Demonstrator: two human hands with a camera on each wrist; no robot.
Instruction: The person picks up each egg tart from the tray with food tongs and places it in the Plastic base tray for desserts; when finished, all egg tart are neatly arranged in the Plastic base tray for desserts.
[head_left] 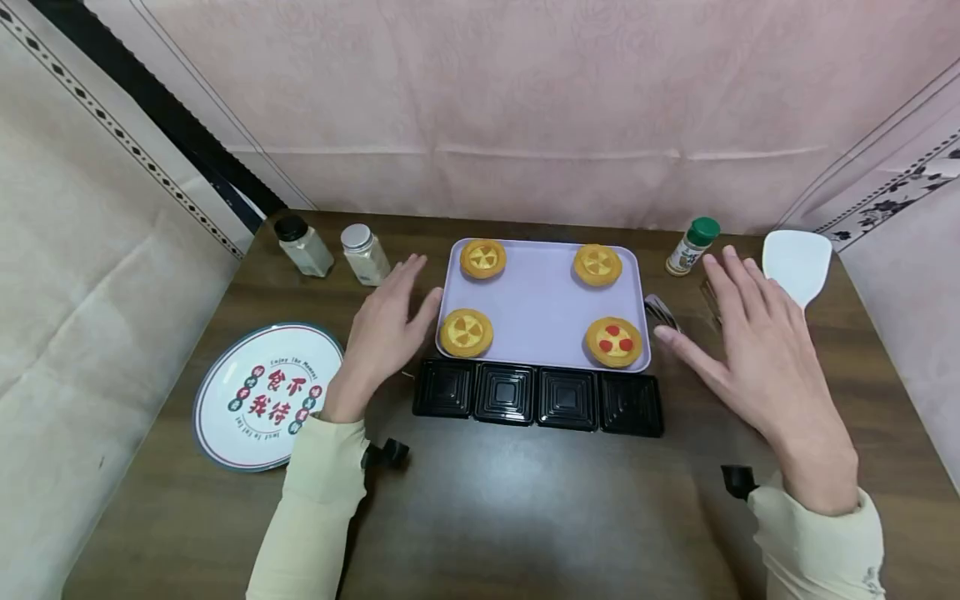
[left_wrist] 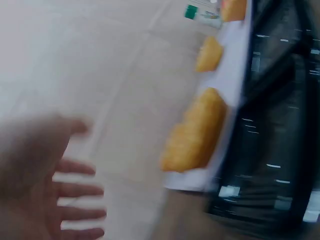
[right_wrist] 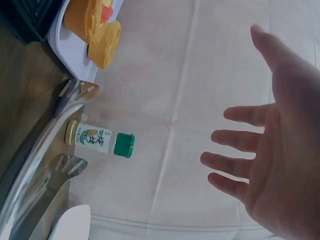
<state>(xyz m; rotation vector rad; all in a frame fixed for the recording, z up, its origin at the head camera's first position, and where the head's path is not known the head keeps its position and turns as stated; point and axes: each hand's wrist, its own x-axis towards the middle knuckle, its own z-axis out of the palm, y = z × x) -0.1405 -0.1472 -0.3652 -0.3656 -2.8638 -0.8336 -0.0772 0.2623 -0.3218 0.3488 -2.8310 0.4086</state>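
Note:
My left hand (head_left: pixel 382 329), fingers extended, hovers by the left side of a lilac tray (head_left: pixel 540 304) and holds nothing. My right hand (head_left: pixel 772 367) is spread on the tray's right side, also with nothing in it. At the tray's corners sit round tarts: three with yellow toppings, such as the back-left tart (head_left: pixel 482 259), and a front-right tart (head_left: pixel 613 342) with red dots. A black compartment tray (head_left: pixel 537 397) lies along the lilac tray's front edge. In the right wrist view, the right hand's fingers (right_wrist: pixel 235 141) are straight and apart.
A round white plate (head_left: pixel 262 450) with red characters lies left. Behind it stand a black-capped shaker (head_left: pixel 306 250) and a white-capped shaker (head_left: pixel 365 258). On the right are a green-capped bottle (head_left: pixel 688 251), a metal fork (head_left: pixel 660 311), a slotted utensil (right_wrist: pixel 67 167) and a white spatula (head_left: pixel 797 262).

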